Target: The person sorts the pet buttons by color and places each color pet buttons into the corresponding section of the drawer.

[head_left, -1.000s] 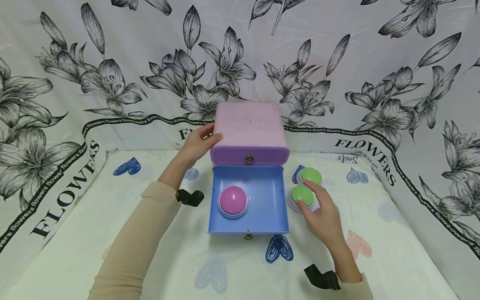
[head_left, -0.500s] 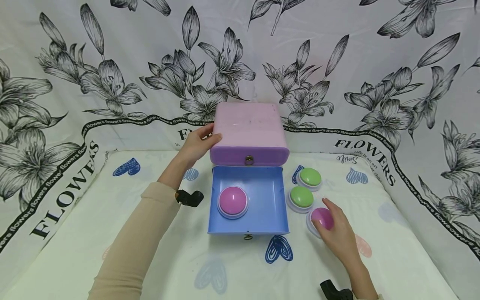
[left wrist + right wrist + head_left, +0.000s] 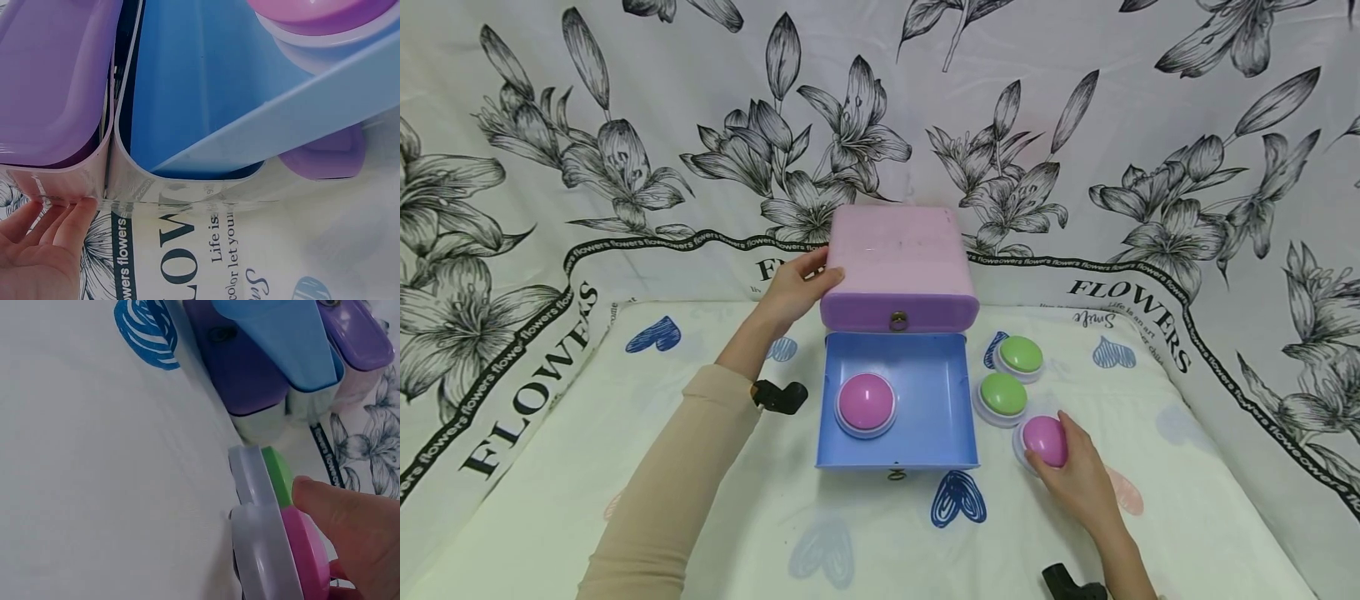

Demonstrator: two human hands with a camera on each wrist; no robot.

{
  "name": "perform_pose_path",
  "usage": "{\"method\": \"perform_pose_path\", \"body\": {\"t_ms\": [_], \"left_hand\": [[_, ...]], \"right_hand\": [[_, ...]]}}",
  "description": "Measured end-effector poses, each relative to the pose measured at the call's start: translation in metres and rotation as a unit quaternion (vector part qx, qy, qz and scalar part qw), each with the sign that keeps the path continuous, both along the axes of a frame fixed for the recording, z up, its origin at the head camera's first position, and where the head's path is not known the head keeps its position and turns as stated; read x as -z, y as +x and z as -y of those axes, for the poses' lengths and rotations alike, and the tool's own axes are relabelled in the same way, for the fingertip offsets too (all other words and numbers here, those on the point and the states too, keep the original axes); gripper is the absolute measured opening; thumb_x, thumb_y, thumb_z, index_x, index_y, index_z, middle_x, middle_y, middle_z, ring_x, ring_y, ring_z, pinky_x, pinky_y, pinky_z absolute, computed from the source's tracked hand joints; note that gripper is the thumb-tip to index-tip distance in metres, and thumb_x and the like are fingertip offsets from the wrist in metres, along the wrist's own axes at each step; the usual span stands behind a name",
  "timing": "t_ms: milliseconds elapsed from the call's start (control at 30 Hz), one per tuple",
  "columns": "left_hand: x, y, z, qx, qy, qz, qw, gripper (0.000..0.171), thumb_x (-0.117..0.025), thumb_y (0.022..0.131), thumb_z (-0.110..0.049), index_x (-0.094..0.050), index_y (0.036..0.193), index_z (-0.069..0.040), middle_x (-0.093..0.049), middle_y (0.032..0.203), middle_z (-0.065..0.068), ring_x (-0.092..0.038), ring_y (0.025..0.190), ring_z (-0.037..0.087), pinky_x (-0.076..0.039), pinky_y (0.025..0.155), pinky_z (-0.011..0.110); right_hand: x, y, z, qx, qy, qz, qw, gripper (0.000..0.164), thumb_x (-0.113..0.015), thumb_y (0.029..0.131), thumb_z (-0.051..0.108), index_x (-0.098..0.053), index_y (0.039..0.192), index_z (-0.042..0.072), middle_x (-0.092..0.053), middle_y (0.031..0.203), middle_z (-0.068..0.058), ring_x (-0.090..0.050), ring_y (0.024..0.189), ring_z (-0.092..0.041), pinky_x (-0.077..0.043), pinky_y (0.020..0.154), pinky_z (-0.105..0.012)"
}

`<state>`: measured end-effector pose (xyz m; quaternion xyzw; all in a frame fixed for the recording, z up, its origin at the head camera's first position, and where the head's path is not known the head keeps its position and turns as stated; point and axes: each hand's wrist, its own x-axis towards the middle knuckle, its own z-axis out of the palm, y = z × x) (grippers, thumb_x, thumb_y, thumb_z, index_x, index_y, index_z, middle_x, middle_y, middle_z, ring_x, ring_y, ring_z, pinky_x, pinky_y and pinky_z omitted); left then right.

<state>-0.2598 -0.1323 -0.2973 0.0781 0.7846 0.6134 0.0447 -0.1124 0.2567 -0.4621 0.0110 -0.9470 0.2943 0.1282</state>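
Note:
In the head view my right hand holds a pink domed push button on the cloth, thumb on the near side, fingers on the far side. Two green push buttons, a nearer one and a farther one, sit just beyond. My left hand rests against the left side of a pink drawer box with a purple front; its fairly straight fingertips touch the wall in the left wrist view. Beneath that front, a blue drawer is pulled out. Another pink push button lies inside on the left.
A white cloth printed with hearts covers the surface. Behind rises a floral curtain. The drawer has a small brass ring pull at its front. Another purple drawer front shows below the blue one in the left wrist view.
My right hand has left the nearer green button, drawn back toward me to the pink one, and its fingers have come in around it. The left hand has not moved.

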Motion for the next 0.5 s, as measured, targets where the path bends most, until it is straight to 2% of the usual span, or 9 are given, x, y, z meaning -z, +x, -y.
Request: {"method": "perform_pose_path", "body": {"t_ms": [133,367,500], "left_hand": [[0.002,-0.002,0.000,0.000,-0.002,-0.001,1.0000,0.064,-0.058,0.091,-0.025,-0.029,0.145,-0.009,-0.033,0.146,0.011,-0.037,0.131,0.026,-0.039,0.103,0.041],[0.019,-0.018,0.004,-0.008,0.002,-0.006,0.9999,0.065,-0.061,0.089,-0.031,-0.032,0.144,-0.015,-0.035,0.145,0.006,-0.038,0.131,0.023,-0.040,0.102,0.041],[0.022,-0.020,0.005,-0.011,-0.002,-0.010,0.9999,0.066,-0.062,0.088,-0.035,-0.033,0.144,-0.017,-0.036,0.145,0.005,-0.038,0.131,0.021,-0.040,0.102,0.040]], "right_hand": [[0.000,0.000,-0.001,0.011,0.010,0.027,1.000,0.079,-0.070,0.079,0.023,-0.029,0.135,-0.016,-0.040,0.127,-0.038,-0.044,0.114,-0.050,-0.041,0.089,-0.059],[0.002,-0.001,-0.003,0.021,0.022,0.046,0.998,0.078,-0.070,0.079,0.022,-0.030,0.132,-0.019,-0.044,0.121,-0.040,-0.048,0.109,-0.051,-0.043,0.088,-0.058],[0.002,-0.001,-0.004,0.024,0.021,0.046,0.998,0.076,-0.071,0.078,0.022,-0.033,0.131,-0.018,-0.046,0.120,-0.039,-0.049,0.108,-0.050,-0.044,0.087,-0.057]]}}
